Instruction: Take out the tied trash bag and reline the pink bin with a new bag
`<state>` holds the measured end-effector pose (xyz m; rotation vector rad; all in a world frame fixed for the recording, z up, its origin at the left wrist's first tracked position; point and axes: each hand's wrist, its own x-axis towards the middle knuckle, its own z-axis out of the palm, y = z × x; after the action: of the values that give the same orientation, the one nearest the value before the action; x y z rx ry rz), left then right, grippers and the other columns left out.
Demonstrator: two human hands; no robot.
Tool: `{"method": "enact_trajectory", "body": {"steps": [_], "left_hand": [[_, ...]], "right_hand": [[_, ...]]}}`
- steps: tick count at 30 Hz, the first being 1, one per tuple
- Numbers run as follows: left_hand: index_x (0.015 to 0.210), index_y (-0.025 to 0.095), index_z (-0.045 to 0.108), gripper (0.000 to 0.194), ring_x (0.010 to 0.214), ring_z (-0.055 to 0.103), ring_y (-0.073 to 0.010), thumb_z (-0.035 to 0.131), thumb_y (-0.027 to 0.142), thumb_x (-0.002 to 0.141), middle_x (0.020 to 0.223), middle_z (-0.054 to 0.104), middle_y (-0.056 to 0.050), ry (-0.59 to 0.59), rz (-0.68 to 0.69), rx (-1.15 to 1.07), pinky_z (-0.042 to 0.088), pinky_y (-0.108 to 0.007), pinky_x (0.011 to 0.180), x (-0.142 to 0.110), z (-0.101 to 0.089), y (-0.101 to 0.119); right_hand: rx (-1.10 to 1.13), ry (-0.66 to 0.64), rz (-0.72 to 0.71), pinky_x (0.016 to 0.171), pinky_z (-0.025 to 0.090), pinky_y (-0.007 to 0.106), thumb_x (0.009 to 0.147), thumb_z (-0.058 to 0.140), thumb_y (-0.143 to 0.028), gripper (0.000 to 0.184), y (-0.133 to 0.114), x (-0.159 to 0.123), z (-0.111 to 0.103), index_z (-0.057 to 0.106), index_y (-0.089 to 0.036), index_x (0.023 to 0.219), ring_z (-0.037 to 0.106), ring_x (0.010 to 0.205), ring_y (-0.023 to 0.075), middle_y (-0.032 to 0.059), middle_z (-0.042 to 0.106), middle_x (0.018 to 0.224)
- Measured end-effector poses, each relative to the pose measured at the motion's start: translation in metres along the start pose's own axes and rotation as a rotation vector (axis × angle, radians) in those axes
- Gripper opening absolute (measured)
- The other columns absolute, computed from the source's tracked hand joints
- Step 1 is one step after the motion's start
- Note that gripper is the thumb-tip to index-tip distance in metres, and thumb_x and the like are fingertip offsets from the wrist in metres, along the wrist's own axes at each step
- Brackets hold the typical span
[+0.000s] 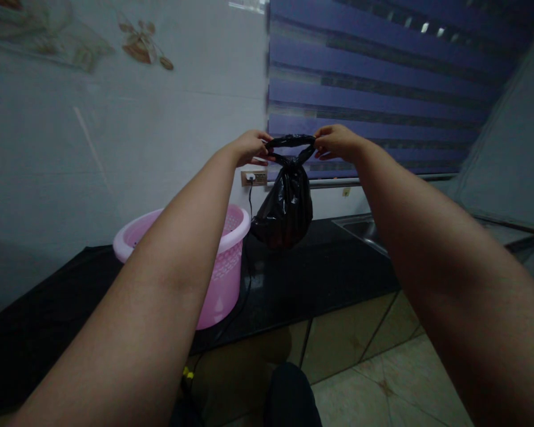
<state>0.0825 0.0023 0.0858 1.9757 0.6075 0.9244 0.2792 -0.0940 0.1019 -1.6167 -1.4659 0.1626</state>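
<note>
A small black plastic bag [285, 210] hangs in the air above the dark counter [320, 273], its top drawn into a twisted band. My left hand [249, 147] pinches the left end of that band with closed fingers. My right hand [336, 142] pinches the right end the same way. Both arms reach forward at chest height, and the band is stretched tight between the two hands. The bag bulges at the bottom; its contents are hidden.
A pink perforated plastic basket [231, 249] stands on the counter to the left, under my left forearm. A wall socket [253, 177] with a black cord sits behind the bag. A steel sink [365, 228] lies at the right. Purple blinds [382, 83] cover the window.
</note>
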Motion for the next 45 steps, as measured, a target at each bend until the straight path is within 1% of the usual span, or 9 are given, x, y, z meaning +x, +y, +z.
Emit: {"method": "enact_trajectory", "body": {"steps": [4, 11, 18, 23, 28, 31, 36, 40, 45], "left_hand": [[0.106, 0.015, 0.053, 0.054, 0.112, 0.061, -0.0272, 0.043, -0.005, 0.056, 0.101, 0.063, -0.009, -0.019, -0.014, 0.016, 0.047, -0.042, 0.094, 0.002, 0.001, -0.002], [0.106, 0.013, 0.053, 0.054, 0.111, 0.061, -0.0271, 0.043, -0.006, 0.056, 0.101, 0.062, -0.008, -0.037, -0.025, 0.019, 0.045, -0.043, 0.096, 0.003, 0.003, -0.004], [0.086, 0.013, 0.057, 0.036, 0.108, 0.062, -0.0244, 0.045, -0.006, 0.058, 0.086, 0.061, -0.005, -0.057, -0.022, 0.057, 0.045, -0.04, 0.094, 0.001, 0.006, -0.006], [0.08, 0.013, 0.057, 0.032, 0.105, 0.062, -0.0233, 0.045, -0.004, 0.057, 0.081, 0.058, -0.003, -0.061, -0.025, 0.06, 0.045, -0.039, 0.092, 0.001, 0.007, -0.008], [0.088, 0.014, 0.059, 0.036, 0.1, 0.063, -0.0203, 0.046, -0.002, 0.058, 0.08, 0.058, -0.002, -0.063, -0.013, 0.072, 0.048, -0.034, 0.088, 0.002, 0.01, -0.007], [0.091, 0.015, 0.06, 0.037, 0.1, 0.063, -0.021, 0.047, 0.0, 0.06, 0.08, 0.06, -0.004, -0.067, -0.015, 0.073, 0.048, -0.035, 0.088, 0.0, 0.012, -0.007], [0.089, 0.014, 0.06, 0.029, 0.101, 0.063, -0.0233, 0.05, 0.003, 0.064, 0.083, 0.061, -0.006, -0.082, -0.009, 0.04, 0.048, -0.039, 0.09, -0.003, 0.014, -0.006], [0.091, 0.015, 0.06, 0.024, 0.101, 0.064, -0.0233, 0.054, 0.007, 0.069, 0.084, 0.063, -0.006, -0.086, -0.02, 0.039, 0.049, -0.038, 0.09, -0.003, 0.016, -0.006], [0.088, 0.014, 0.06, 0.017, 0.1, 0.065, -0.024, 0.058, 0.01, 0.073, 0.082, 0.061, -0.006, -0.073, -0.026, 0.042, 0.048, -0.04, 0.09, -0.002, 0.018, -0.007]], "right_hand": [[-0.012, -0.006, 0.013, 0.073, 0.054, 0.029, 0.08, 0.06, -0.013, 0.011, 0.001, -0.003, 0.0, 0.05, -0.015, 0.077, 0.06, 0.067, 0.0108, 0.0003, 0.05, 0.062], [-0.035, -0.023, 0.037, 0.075, 0.054, 0.031, 0.081, 0.061, -0.015, 0.01, 0.01, 0.003, 0.003, 0.052, -0.015, 0.079, 0.061, 0.069, 0.012, 0.0017, 0.053, 0.063], [-0.025, -0.049, 0.06, 0.076, 0.054, 0.031, 0.079, 0.064, -0.013, 0.014, 0.011, 0.003, 0.003, 0.051, -0.015, 0.075, 0.06, 0.067, 0.0113, 0.0005, 0.052, 0.061], [0.016, -0.049, 0.07, 0.076, 0.054, 0.031, 0.077, 0.065, -0.012, 0.018, 0.011, 0.002, 0.004, 0.049, -0.014, 0.071, 0.059, 0.068, 0.0121, 0.0007, 0.05, 0.061], [0.068, -0.05, 0.068, 0.076, 0.055, 0.032, 0.078, 0.065, -0.015, 0.018, 0.011, -0.002, 0.003, 0.049, -0.015, 0.07, 0.058, 0.069, 0.0126, 0.0012, 0.048, 0.06], [0.093, -0.063, 0.062, 0.076, 0.055, 0.03, 0.079, 0.065, -0.016, 0.017, 0.012, -0.003, 0.002, 0.05, -0.015, 0.072, 0.056, 0.066, 0.0115, 0.0015, 0.048, 0.06], [0.059, -0.08, 0.067, 0.077, 0.054, 0.029, 0.08, 0.065, -0.014, 0.014, 0.014, -0.001, 0.002, 0.051, -0.014, 0.078, 0.054, 0.063, 0.0077, 0.0007, 0.05, 0.063], [0.034, -0.041, 0.081, 0.074, 0.055, 0.031, 0.08, 0.066, -0.016, 0.017, 0.015, -0.001, 0.003, 0.05, -0.014, 0.076, 0.054, 0.062, 0.0087, -0.0004, 0.049, 0.063], [0.034, -0.037, 0.086, 0.075, 0.055, 0.031, 0.083, 0.064, -0.021, 0.017, 0.015, 0.0, 0.004, 0.049, -0.015, 0.076, 0.055, 0.061, 0.0083, -0.0007, 0.048, 0.064]]}}
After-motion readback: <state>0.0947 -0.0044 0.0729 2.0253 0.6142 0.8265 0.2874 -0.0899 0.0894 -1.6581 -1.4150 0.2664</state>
